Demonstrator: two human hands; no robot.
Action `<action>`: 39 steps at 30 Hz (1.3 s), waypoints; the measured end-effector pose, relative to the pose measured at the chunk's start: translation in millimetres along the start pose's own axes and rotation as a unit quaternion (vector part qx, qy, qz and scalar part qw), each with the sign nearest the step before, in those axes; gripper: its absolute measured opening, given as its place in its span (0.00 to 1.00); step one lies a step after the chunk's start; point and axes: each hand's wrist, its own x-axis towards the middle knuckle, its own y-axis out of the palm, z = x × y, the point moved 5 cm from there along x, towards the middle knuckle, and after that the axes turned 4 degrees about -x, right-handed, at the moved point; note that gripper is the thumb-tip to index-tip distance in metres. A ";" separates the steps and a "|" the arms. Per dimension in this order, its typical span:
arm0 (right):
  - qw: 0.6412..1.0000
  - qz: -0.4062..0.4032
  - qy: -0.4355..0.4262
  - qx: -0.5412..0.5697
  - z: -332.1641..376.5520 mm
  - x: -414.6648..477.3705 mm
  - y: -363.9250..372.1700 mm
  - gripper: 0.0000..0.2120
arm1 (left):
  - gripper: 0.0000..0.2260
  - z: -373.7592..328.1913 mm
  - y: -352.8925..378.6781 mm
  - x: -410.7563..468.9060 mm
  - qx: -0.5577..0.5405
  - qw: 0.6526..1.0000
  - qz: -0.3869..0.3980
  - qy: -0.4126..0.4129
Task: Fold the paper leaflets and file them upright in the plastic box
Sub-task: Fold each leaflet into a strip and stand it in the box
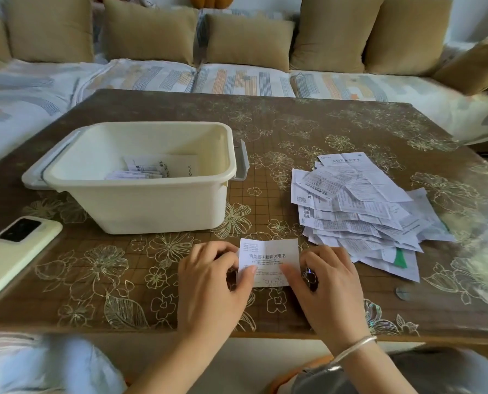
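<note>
Fingers (221, 255) of L hand (208, 282) & R hand (332, 282) curl round leaflet (268, 257) edges, thumbs on top, holding it on bench (293, 123). Step looks like mid-fold. Next: crease, lift, stand in box (151, 206) ahead-left. Pile (359, 211) ahead-right.

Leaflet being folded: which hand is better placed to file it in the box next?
Likely left: the left hand holds the leaflet on the edge nearer the box; the right hand is on the far side, by the pile.

sofa (237, 78): striped cover | cushions (248, 41): tan, along back | table (336, 123): brown, floral | daylight
</note>
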 end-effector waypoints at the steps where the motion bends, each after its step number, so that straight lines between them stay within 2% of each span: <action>1: 1.000 -0.003 0.002 -0.007 0.7 0.0 -0.4 0.16 | 0.14 -0.8 -0.1 -0.4 0.005 1.000 -0.002 0.003; 5: 0.999 0.008 0.025 -0.025 4.6 0.1 -1.5 0.13 | 0.14 -4.1 -1.3 -3.4 0.021 1.000 -0.003 0.003; 9: 0.996 0.029 0.081 -0.022 10.5 0.9 -5.5 0.16 | 0.25 -9.3 -4.7 -4.2 0.019 1.000 -0.020 -0.002; 11: 0.992 0.051 0.103 -0.058 17.8 2.1 -9.4 0.19 | 0.21 -14.0 -4.9 -5.1 0.042 0.998 -0.030 0.028; 14: 0.975 0.125 0.133 -0.128 30.8 5.6 -11.6 0.21 | 0.11 -16.3 -2.6 -6.7 0.064 0.995 -0.034 0.075; 16: 0.964 0.165 0.158 -0.138 36.4 9.3 -13.9 0.26 | 0.09 -15.0 -0.3 -6.9 0.063 0.993 -0.033 0.090; 19: 0.947 0.214 0.183 -0.155 37.2 15.8 -14.0 0.33 | 0.10 -12.7 1.2 -4.4 0.049 0.995 -0.025 0.088; 27: 0.935 0.242 0.209 -0.152 29.8 18.5 -12.5 0.32 | 0.15 -11.9 2.7 -1.0 0.032 0.998 0.034 0.041; 34: 0.954 0.197 0.208 -0.084 28.3 12.7 -13.9 0.22 | 0.20 -14.4 4.5 7.4 0.026 0.996 0.078 0.025; 37: 0.970 0.138 0.187 0.071 26.8 7.5 -14.1 0.15 | 0.22 -11.8 5.9 10.1 0.028 0.994 0.104 0.025; 39: 0.966 0.109 0.153 0.176 28.3 2.8 -15.6 0.12 | 0.21 -10.0 5.5 9.8 0.021 0.992 0.118 0.029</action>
